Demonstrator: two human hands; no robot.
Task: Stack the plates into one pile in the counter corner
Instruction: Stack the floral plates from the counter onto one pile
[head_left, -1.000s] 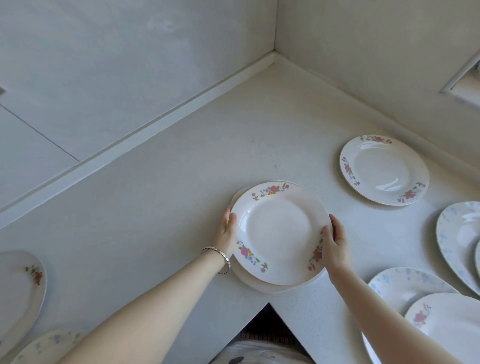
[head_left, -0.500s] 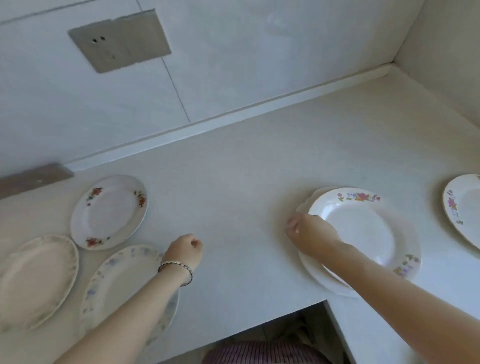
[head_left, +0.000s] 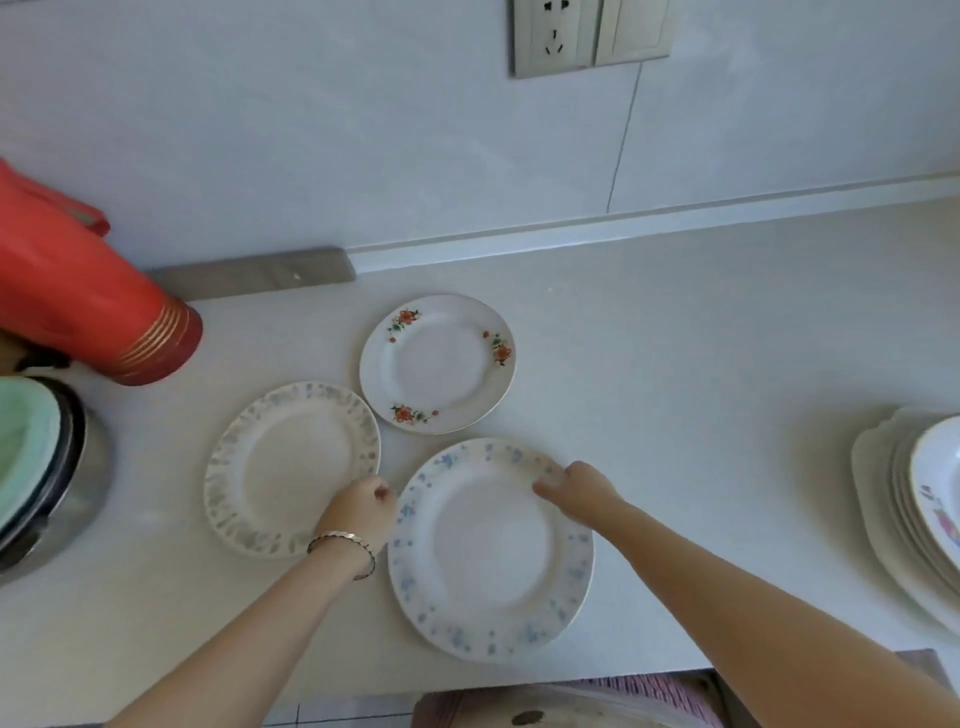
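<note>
While the left hand (head_left: 358, 506) sits clenched over the gap between the grey plate (head_left: 291, 467) and the blue plate (head_left: 488, 551), with no plate in it, the right hand (head_left: 576, 488) has its fingers bent down onto the blue plate's far right rim. Blur hides whether they pinch it. A bracelet (head_left: 340, 540) circles the left wrist.

Three plates lie flat and single on the counter (head_left: 675, 338). The blue plate is nearest, its near rim close to the counter's near edge. The grey plate lies just to its left, and the flower plate (head_left: 436, 364) sits farther back, almost touching both. At the right, the pile (head_left: 883, 509) is cut by the frame edge, with its rims stepped unevenly. A wide stretch of bare counter lies between it and the three plates.

A raised ledge runs along the far edge under the wall, with a metal strip (head_left: 249, 275) at its left end. A red flask (head_left: 88, 301) and a pot (head_left: 47, 483) crowd the left side, near the grey plate. A socket (head_left: 587, 36) is set high on the wall.
</note>
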